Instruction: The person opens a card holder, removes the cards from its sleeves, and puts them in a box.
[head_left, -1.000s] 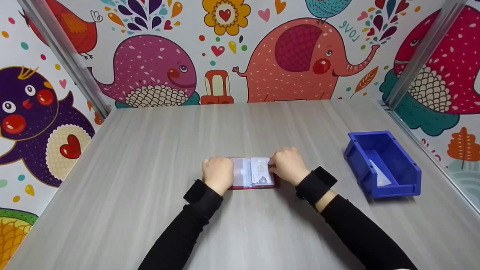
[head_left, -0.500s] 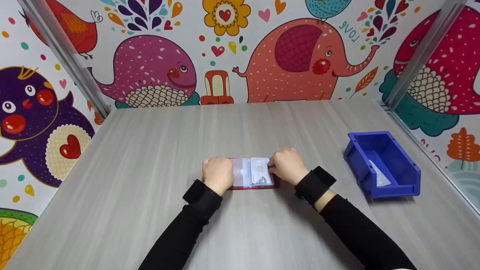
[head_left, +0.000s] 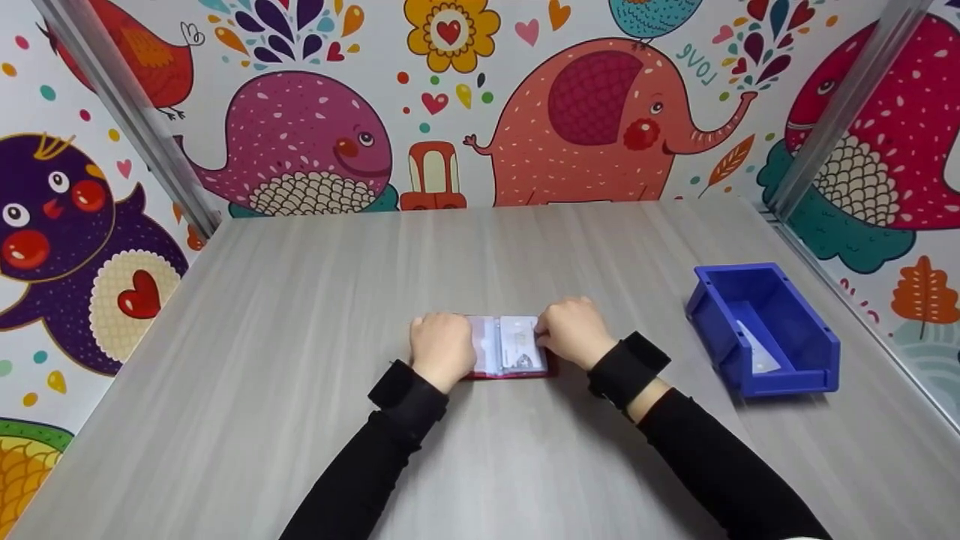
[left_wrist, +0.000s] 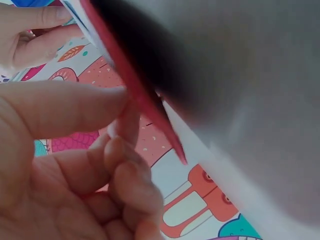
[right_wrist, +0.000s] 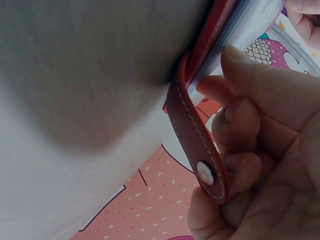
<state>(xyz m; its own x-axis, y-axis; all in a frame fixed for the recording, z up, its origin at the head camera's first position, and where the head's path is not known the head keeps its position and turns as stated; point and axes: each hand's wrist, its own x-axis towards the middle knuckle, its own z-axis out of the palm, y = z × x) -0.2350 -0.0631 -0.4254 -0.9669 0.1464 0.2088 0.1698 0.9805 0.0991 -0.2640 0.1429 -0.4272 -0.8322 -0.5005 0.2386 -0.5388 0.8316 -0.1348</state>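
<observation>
**Red card holder [head_left: 489,346] spread on a pale counter [head_left: 300,300], gripped at both sides**

The card holder is set near the middle of the counter, between the two hands, with its inside turned upward. By the left hand [head_left: 442,346], its left side is held and partly covered; in the left wrist view, the edge of the red cover [left_wrist: 150,110] is pinched between thumb [left_wrist: 75,107] and forefinger, while the other fingers are kept curled in toward the palm.

By the right hand [head_left: 576,332], the right edge is held. In the right wrist view, the thumb is laid against the stacked clear sleeves [right_wrist: 245,30], with a fingertip placed close to it, and the remaining fingers are bent. Beside these bent fingers a red strap [right_wrist: 195,135] is seen, edged with pale stitching and fitted with a metal snap [right_wrist: 205,172]; whether it is touched by them cannot be told. On the right half of the holder a white card [head_left: 519,341] is shown, its print too small to be read.

Well apart, to the right, a blue bin [head_left: 793,383] is placed, in which a white piece [head_left: 759,352] is contained. Black bands [head_left: 409,395] are worn on both wrists, above black sleeves [head_left: 356,465]. The counter is backed by a wall panel printed with a pink elephant [head_left: 592,165] and a purple whale [head_left: 300,127].
</observation>
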